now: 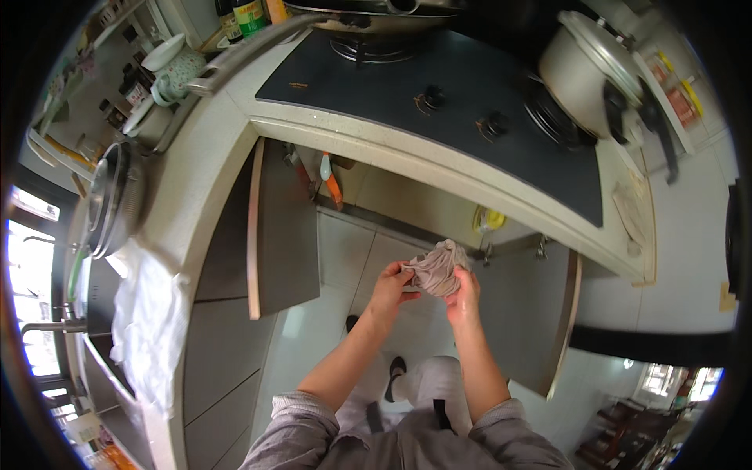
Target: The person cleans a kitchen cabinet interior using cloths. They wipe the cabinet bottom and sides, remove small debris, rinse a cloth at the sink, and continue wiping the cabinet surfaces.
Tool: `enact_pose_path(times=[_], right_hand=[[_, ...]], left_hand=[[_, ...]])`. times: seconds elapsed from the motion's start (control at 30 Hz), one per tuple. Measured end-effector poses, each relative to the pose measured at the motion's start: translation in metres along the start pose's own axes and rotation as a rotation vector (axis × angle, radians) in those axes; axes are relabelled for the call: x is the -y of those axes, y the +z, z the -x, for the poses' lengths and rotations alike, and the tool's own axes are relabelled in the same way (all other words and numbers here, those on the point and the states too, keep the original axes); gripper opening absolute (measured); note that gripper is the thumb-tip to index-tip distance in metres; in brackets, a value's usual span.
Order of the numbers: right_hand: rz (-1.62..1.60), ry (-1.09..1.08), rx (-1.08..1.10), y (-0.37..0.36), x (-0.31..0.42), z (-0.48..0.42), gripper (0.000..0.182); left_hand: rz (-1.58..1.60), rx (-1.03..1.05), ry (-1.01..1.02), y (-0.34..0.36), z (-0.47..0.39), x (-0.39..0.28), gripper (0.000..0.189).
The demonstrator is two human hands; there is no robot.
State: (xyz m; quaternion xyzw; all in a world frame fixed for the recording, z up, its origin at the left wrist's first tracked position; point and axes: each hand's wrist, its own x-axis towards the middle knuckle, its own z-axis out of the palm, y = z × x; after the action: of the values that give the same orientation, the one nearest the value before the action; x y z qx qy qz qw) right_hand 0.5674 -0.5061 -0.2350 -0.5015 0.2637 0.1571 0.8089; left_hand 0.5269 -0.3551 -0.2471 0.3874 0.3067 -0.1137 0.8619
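A crumpled, pale pinkish-brown cloth (437,271) is bunched between my two hands, in front of the open cupboard below the hob. My left hand (395,284) grips the cloth's left edge between thumb and fingers. On its right side, my right hand (463,292) holds it with the thumb on top; some of the fingers are hidden under the folds. Inside the cupboard (405,200), an orange-and-white handled item (331,179) stands at the left. A yellow-topped container (489,220) sits at the right, partly behind the cloth's side of the opening.
Both cupboard doors, left (288,229) and right (523,311), stick out beside my arms. Above is a black gas hob (376,94) carrying a wok (376,23) and a pressure cooker (587,76). A white plastic sheet (150,329) drapes over the left counter (194,158), near sieves (117,200).
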Motion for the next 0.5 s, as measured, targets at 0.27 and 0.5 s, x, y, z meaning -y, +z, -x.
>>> enact_pose_path(times=[0.27,0.5], right_hand=[[0.164,0.05,0.039,-0.005,-0.093,-0.232,0.034],[0.47,-0.092,0.112,-0.045,-0.147,-0.42,0.025]], left_hand=[[0.14,-0.129,0.017,-0.069,-0.219,0.053,0.019],[0.046,-0.029,0.126,-0.12,-0.387,0.137,0.028]])
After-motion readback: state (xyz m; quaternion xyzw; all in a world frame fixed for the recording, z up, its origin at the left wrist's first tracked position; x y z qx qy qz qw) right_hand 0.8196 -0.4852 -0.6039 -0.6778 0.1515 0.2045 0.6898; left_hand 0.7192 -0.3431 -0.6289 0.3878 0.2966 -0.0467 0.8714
